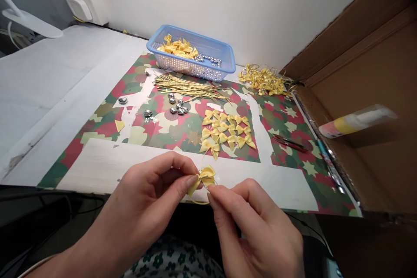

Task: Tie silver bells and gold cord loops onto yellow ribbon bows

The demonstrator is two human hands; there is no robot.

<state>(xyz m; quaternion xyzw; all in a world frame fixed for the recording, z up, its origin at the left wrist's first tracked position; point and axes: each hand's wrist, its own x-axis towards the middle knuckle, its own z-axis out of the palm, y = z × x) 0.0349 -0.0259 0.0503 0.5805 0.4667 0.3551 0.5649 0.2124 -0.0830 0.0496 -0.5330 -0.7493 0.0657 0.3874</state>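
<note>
Bow (pixel 206 177): small, yellow ribbon, held above the near table edge, between both hands. A thin gold cord (pixel 199 202) loops down from it, just below the fingertips.

Left hand (pixel 153 191): thumb and forefinger pinched on the bow's left side; other fingers curled loosely behind.

Right hand (pixel 254 221): thumb and forefinger pressed together at the bow's lower right, where the cord meets it; whether they grip the cord or the bow itself cannot be told.

Loose bows (pixel 226 132): a cluster of yellow ribbon bows laid flat on the mat, just beyond the hands.

Mat (pixel 286 117): paper sheet with a red, green and cream pattern, white patches showing through; covers the table (pixel 48 78) in front of the person.

Silver beads (pixel 177 106): several small shiny pieces scattered left of the loose bows; one lies apart further left.

Gold wires (pixel 189 87): a bundle of thin straight lengths, lying between the beads and the basket.

Basket (pixel 224 58): blue plastic, perforated walls, at the far side against the wall; holds yellow bows and silver beads.

Finished pile (pixel 265 79): tangled yellow bows with gold loops, right of the basket.

Pliers (pixel 289 142): red-handled tool, flat on the mat, right of the loose bows.

Box (pixel 374 74): open brown cardboard at the right edge; a glue tube (pixel 355 121) rests inside.
</note>
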